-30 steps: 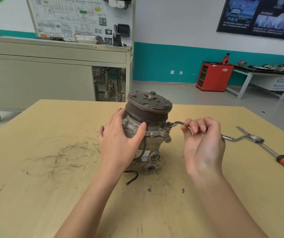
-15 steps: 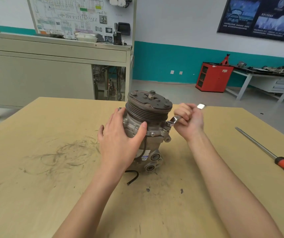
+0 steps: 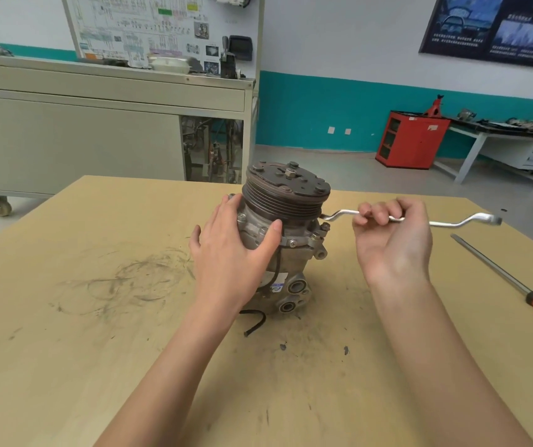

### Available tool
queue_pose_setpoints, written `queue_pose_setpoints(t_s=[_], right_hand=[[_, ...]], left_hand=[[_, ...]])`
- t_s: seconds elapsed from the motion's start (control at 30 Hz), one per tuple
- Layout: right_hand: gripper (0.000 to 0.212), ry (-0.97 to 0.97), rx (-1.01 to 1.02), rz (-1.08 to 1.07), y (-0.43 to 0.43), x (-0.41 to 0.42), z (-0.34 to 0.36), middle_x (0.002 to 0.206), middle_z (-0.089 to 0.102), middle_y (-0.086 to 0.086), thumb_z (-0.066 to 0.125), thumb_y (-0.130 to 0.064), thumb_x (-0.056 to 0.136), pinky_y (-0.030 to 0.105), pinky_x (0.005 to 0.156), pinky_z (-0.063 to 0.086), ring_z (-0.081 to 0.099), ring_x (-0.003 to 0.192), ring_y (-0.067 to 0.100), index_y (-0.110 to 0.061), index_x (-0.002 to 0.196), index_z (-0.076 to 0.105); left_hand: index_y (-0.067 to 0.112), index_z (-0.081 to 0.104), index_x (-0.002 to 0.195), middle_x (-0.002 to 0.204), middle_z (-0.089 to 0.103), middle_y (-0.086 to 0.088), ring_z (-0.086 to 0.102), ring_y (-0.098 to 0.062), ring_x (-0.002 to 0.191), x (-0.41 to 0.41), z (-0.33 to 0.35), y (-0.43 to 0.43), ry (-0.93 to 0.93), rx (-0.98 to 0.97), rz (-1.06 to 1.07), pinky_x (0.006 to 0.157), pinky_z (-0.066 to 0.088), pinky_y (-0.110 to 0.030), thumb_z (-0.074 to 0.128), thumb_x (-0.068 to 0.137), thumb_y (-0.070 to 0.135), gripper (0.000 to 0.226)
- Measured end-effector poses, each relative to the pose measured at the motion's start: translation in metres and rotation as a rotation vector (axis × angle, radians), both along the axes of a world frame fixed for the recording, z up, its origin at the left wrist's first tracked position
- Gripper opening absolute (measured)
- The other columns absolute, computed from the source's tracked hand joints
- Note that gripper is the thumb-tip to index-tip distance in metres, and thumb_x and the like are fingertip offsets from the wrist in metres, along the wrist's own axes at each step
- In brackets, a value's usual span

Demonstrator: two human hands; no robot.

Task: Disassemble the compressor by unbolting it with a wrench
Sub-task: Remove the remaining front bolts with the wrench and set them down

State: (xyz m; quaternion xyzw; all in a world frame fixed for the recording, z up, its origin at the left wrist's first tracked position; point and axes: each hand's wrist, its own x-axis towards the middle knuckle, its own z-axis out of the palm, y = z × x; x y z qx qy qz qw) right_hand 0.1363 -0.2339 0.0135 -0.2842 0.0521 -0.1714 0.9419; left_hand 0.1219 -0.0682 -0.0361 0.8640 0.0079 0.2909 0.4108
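Nearest the camera it's just scuffed worktop [image 3: 97,317] with a loose black wire end [image 3: 255,321] lying on it. Then the hands: left hand [image 3: 233,253] is wrapped round the compressor [image 3: 286,201] housing, thumb across the front, bracing it. The compressor stands upright mid-worktop, pulley on top. Right hand [image 3: 394,240] is palm-up with its fingers curled round the wrench [image 3: 452,223] shank. The near end of the wrench tucks in under the pulley's right side.

Progress-wise, I'd say early days. The flange bolts I can see look seated, no loose bolts are lying around, and the casing is in one piece. The actual wrench head and its bolt are hidden behind the pulley rim, so I can't tell if it's engaged. The orange-handled screwdriver [image 3: 517,285] further right is cut off at the frame edge.
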Motion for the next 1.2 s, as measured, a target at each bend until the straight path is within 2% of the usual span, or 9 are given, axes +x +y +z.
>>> queue_pose_setpoints(t_s=[0.27, 0.37, 0.53, 0.63, 0.73, 0.9, 0.97, 1.07, 1.2], right_hand=[[0.045, -0.203, -0.155, -0.148, 0.027, -0.032, -0.027, 0.052, 0.032, -0.001, 0.033, -0.003, 0.096, 0.024, 0.061, 0.046, 0.049, 0.059, 0.017, -0.016, 0.053, 0.035], [0.051, -0.267, -0.156, -0.126, 0.021, -0.026, -0.031, 0.05, 0.031, -0.002, 0.03, -0.002, 0.094, 0.024, 0.056, 0.044, 0.047, 0.055, 0.018, -0.02, 0.047, 0.038], [0.045, 0.011, 0.081, 0.202, -0.016, 0.038, -0.016, 0.042, 0.022, -0.006, 0.032, -0.012, 0.089, 0.02, 0.03, 0.018, 0.028, 0.034, 0.011, -0.02, 0.044, 0.03], [0.044, 0.15, 0.126, 0.522, -0.009, 0.078, -0.008, 0.039, 0.026, -0.008, 0.034, -0.013, 0.092, 0.013, 0.03, 0.009, 0.027, 0.028, 0.005, -0.018, 0.048, 0.033], [0.041, 0.215, -0.117, 0.611, 0.004, 0.101, -0.009, 0.039, 0.031, -0.006, 0.035, -0.015, 0.097, 0.011, 0.032, 0.011, 0.028, 0.029, 0.004, -0.015, 0.056, 0.038], [0.045, 0.117, 0.027, 0.64, -0.028, 0.095, 0.005, 0.039, 0.027, -0.007, 0.038, -0.015, 0.096, 0.017, 0.026, 0.016, 0.027, 0.028, 0.005, -0.015, 0.051, 0.04], [0.035, 0.087, -0.23, 0.471, -0.045, 0.074, 0.015, 0.04, 0.026, -0.009, 0.045, -0.02, 0.097, 0.014, 0.029, 0.015, 0.025, 0.03, 0.005, -0.011, 0.063, 0.049], [0.024, 0.018, -0.871, 0.242, -0.049, 0.038, 0.017, 0.041, 0.028, -0.01, 0.055, -0.027, 0.094, 0.016, 0.033, 0.022, 0.025, 0.035, 0.006, -0.007, 0.084, 0.062], [0.012, 0.0, -1.513, 0.089, -0.026, 0.006, -0.001, 0.038, 0.036, -0.009, 0.07, -0.034, 0.082, 0.015, 0.039, 0.03, 0.03, 0.036, 0.006, -0.024, 0.088, 0.068]], left_hand=[[0.027, 0.041, 0.141, 0.142, 0.051, 0.007, 0.04, -0.013, 0.136, 0.001, -0.001, -0.001, -0.024, -0.021, 0.01, 0.117, 0.018, -0.049, 0.04, 0.08, 0.065, 0.072], [0.027, 0.042, 0.14, 0.14, 0.052, 0.007, 0.041, -0.014, 0.136, 0.001, -0.001, -0.001, -0.029, -0.02, 0.006, 0.116, 0.019, -0.051, 0.04, 0.08, 0.064, 0.071], [0.029, 0.041, 0.141, 0.141, 0.052, 0.006, 0.041, -0.014, 0.135, 0.001, -0.001, 0.0, -0.023, -0.011, -0.004, 0.116, 0.021, -0.05, 0.036, 0.079, 0.068, 0.074], [0.028, 0.041, 0.142, 0.143, 0.051, 0.005, 0.041, -0.014, 0.135, 0.002, -0.002, 0.001, -0.021, 0.003, 0.007, 0.116, 0.021, -0.05, 0.037, 0.08, 0.067, 0.072], [0.029, 0.04, 0.142, 0.143, 0.05, 0.005, 0.042, -0.014, 0.135, 0.003, -0.002, 0.001, -0.007, 0.018, 0.013, 0.117, 0.018, -0.048, 0.035, 0.079, 0.069, 0.075], [0.031, 0.039, 0.142, 0.144, 0.049, 0.007, 0.04, -0.011, 0.136, 0.003, -0.003, 0.001, 0.001, 0.032, 0.017, 0.118, 0.015, -0.047, 0.026, 0.072, 0.075, 0.083], [0.031, 0.04, 0.141, 0.144, 0.049, 0.008, 0.04, -0.01, 0.136, 0.002, -0.003, 0.0, -0.005, 0.034, 0.019, 0.118, 0.015, -0.046, 0.025, 0.072, 0.075, 0.084], [0.03, 0.04, 0.141, 0.144, 0.049, 0.008, 0.04, -0.011, 0.136, 0.002, -0.002, 0.0, -0.009, 0.026, 0.022, 0.119, 0.015, -0.045, 0.025, 0.072, 0.075, 0.084], [0.03, 0.039, 0.143, 0.146, 0.047, 0.007, 0.039, -0.011, 0.136, 0.002, -0.003, 0.0, 0.004, 0.034, 0.033, 0.119, 0.014, -0.045, 0.033, 0.078, 0.07, 0.076]])
